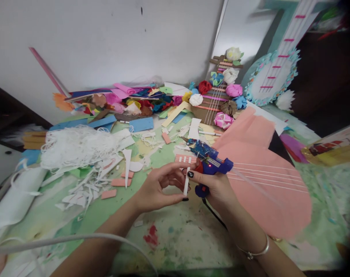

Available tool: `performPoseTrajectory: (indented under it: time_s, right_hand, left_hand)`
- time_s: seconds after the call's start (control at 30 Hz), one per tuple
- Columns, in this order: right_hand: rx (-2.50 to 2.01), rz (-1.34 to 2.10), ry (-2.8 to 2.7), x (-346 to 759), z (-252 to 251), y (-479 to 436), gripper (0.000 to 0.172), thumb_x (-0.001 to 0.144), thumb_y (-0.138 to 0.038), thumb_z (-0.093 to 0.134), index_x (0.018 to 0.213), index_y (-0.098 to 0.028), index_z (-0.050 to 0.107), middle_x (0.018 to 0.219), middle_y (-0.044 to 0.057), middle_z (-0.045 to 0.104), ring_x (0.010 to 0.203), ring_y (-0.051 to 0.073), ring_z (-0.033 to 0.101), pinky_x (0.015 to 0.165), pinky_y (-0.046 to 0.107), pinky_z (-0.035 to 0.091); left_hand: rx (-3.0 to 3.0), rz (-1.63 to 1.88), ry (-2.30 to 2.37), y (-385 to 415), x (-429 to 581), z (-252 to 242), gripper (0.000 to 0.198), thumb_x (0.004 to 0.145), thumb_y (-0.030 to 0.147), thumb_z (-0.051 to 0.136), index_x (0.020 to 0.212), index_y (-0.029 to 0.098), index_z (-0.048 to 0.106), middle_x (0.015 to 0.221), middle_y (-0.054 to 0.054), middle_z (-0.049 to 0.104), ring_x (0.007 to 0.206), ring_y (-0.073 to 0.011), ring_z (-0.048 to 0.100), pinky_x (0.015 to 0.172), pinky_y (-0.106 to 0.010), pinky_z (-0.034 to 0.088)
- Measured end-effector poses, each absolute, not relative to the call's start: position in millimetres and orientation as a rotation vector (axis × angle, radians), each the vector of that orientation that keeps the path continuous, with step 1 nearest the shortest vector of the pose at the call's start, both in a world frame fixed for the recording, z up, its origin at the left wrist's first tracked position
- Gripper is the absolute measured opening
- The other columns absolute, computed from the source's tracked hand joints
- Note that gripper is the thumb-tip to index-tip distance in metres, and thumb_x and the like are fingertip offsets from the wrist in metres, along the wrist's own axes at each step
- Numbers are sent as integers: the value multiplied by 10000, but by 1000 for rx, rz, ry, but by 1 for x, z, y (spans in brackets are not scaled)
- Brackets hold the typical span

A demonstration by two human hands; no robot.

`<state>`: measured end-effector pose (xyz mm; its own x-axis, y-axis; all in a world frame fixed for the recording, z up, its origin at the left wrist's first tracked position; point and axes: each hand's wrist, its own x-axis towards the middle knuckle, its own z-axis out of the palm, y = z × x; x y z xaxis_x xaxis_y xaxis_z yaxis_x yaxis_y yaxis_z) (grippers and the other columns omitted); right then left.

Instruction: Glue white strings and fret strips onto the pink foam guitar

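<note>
Upright in front of me is a short white paper strip, pinched between the thumb and fingers of my left hand. A blue hot glue gun with paint-smeared front and a small red light is gripped in my right hand. The tip of my right thumb meets the strip's upper part. Behind both hands lies a pink guitar-shaped cutout with white strings across it. Small white bars cross its narrow neck end, partly hidden by my fingers.
White string is heaped at left beside paper scraps and small pink pieces. Crumpled paper and flowers line the wall. A brown flower-trimmed guitar and a teal one lean behind. A white cable arcs across the front.
</note>
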<state>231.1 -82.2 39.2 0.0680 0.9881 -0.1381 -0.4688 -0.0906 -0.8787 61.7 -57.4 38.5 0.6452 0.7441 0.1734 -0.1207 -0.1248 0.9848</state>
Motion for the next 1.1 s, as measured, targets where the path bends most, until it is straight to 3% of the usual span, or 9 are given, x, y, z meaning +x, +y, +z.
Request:
performPoseTrajectory:
  time_s: [0.1, 0.2, 0.37, 0.6, 0.73, 1.1]
  right_hand:
    - [-1051, 1251, -772, 236, 40, -82, 184, 663, -292, 785, 782, -187, 692, 775, 23, 698, 733, 180, 650, 732, 326, 517]
    - [-1090, 1031, -758, 246, 47, -81, 139, 724, -294, 745, 798, -191, 689, 800, 32, 703, 738, 170, 648, 693, 296, 509]
    - [-1035, 940, -573, 261, 58, -77, 201, 680, -265, 782, 781, -187, 627, 753, 20, 706, 647, 147, 636, 525, 241, 451]
    - [-1004, 941, -560, 263, 54, -74, 197, 658, -250, 788, 765, -176, 640, 715, 7, 697, 643, 140, 645, 680, 285, 497]
    - [-1037, 917, -611, 263, 54, -76, 172, 664, -256, 783, 748, -179, 654, 665, 9, 685, 648, 161, 638, 661, 302, 499]
    - [-1013, 914, -670, 263, 51, -78, 119, 703, -253, 776, 758, -206, 681, 664, -10, 690, 648, 143, 638, 603, 264, 464]
  left_hand:
    - [1559, 879, 603, -54, 60, 37, 580, 696, 121, 747, 1233, 200, 542, 847, -37, 622, 777, -158, 642, 754, -282, 546]
    - [1602, 885, 766, -41, 57, 35, 561, 693, 149, 736, 1217, 177, 539, 866, -44, 611, 775, -147, 615, 741, -274, 533]
    - [1785, 614, 926, -16, 73, 38, 531, 648, 131, 681, 1161, 135, 544, 794, -23, 612, 665, -128, 593, 660, -262, 514]
    - [2285, 252, 988, -1, 124, 47, 330, 601, 91, 582, 921, 151, 635, 637, -10, 623, 592, -176, 585, 541, -245, 394]
    - [2423, 218, 957, 2, 137, 46, 182, 608, 141, 594, 781, 179, 636, 659, -24, 640, 598, -186, 576, 529, -245, 350]
    - [2406, 51, 1020, 6, 138, 41, 288, 602, 104, 544, 836, 169, 698, 554, 15, 568, 530, -134, 498, 514, -232, 278]
